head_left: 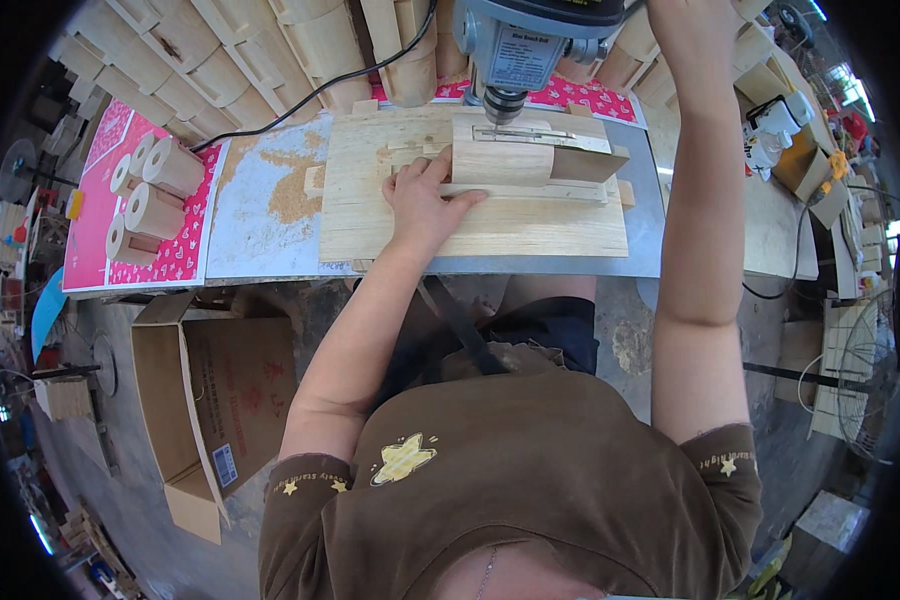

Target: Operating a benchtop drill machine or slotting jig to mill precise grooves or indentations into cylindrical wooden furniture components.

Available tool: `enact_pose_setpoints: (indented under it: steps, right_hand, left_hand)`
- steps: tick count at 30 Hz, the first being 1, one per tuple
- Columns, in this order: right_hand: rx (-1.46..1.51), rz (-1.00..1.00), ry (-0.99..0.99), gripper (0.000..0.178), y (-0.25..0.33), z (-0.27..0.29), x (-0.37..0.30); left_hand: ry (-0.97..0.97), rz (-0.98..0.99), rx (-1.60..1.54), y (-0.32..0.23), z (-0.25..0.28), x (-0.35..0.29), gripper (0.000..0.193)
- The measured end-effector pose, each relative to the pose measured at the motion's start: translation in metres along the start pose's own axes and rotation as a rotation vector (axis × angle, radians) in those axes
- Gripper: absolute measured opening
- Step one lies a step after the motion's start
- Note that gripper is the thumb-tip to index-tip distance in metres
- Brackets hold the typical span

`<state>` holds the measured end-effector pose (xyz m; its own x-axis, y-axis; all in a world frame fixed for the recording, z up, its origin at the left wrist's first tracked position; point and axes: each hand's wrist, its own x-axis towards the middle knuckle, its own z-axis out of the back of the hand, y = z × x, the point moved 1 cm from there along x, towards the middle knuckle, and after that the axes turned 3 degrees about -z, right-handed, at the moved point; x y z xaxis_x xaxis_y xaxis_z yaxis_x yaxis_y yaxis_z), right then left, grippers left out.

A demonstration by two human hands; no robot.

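A pale wooden piece (500,163) with a rounded side lies in a wooden jig (580,190) on a flat board (530,235). My left hand (425,203) closes around the left end of the piece, fingers on the far side and thumb along the near edge. Just above the piece is the chuck (503,105) of a grey-blue bench drill (520,55); its bit seems to meet a slot on top. My right arm reaches up beside the drill to the top edge, where the right hand (682,8) is mostly cut off and its fingers are hidden.
Several hollow wooden cylinders (160,205) stand at the left on a pink patterned cover. Rows of similar wooden pieces (270,60) are stacked behind, with a black cable (320,90) across them. Sawdust (290,190) lies left of the board. An open cardboard box (235,400) sits below.
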<state>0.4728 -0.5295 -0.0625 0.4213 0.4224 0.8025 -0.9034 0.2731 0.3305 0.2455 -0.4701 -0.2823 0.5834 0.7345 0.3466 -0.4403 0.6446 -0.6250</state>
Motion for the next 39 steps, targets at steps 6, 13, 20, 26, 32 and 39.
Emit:
enact_pose_setpoints:
  steps: [6,13,20,26,32,39]
  right_hand:
    - [0.397,-0.151,0.173,0.035,0.005,-0.012,0.004]
    - [0.250,0.169,0.604,0.028,-0.055,-0.025,-0.140]
    - [0.279,-0.004,0.797,0.027,-0.057,-0.005,-0.167]
    - [0.282,0.033,0.764,0.027,-0.047,0.009,-0.175]
    - [0.285,0.042,0.738,0.028,-0.046,0.009,-0.184]
    - [0.262,-0.008,0.728,0.030,-0.046,0.011,-0.187]
  left_hand:
    - [0.019,0.023,-0.203,0.009,-0.006,0.010,0.056]
    - [0.018,-0.047,-0.376,0.023,-0.005,0.014,0.044]
    - [0.071,-0.144,-0.360,0.051,0.080,-0.006,0.037]
    - [0.009,0.420,-0.555,0.105,0.189,-0.033,0.030]
    - [-0.291,0.539,-0.538,0.154,0.241,-0.062,0.032]
    - [-0.291,0.569,0.316,0.170,0.279,-0.040,0.046]
